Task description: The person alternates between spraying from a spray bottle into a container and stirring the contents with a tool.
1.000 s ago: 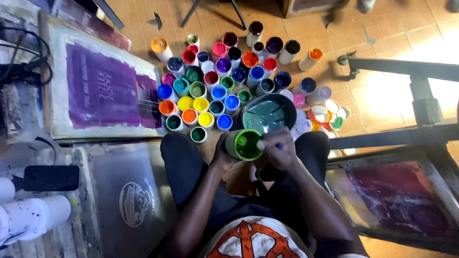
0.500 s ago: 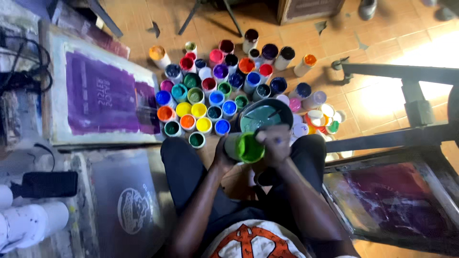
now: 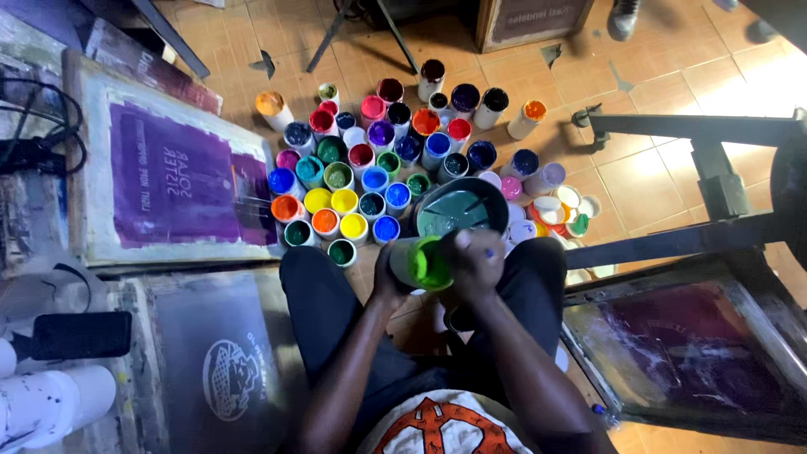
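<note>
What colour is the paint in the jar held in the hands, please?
Bright green, in the jar; the head view shows it.

green paint jar [image 3: 424, 262] | teal-filled dark bucket [image 3: 460, 208] | purple print screen [image 3: 172, 181] | orange floor tiles [image 3: 656, 84]

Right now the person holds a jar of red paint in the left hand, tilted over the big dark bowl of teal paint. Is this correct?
Not quite: the paint in the jar is bright green, not red, as the head view shows. The rest holds: the left hand grips the jar, which is tilted beside the big dark bowl of teal paint, and the right hand is at the jar's mouth.
</note>
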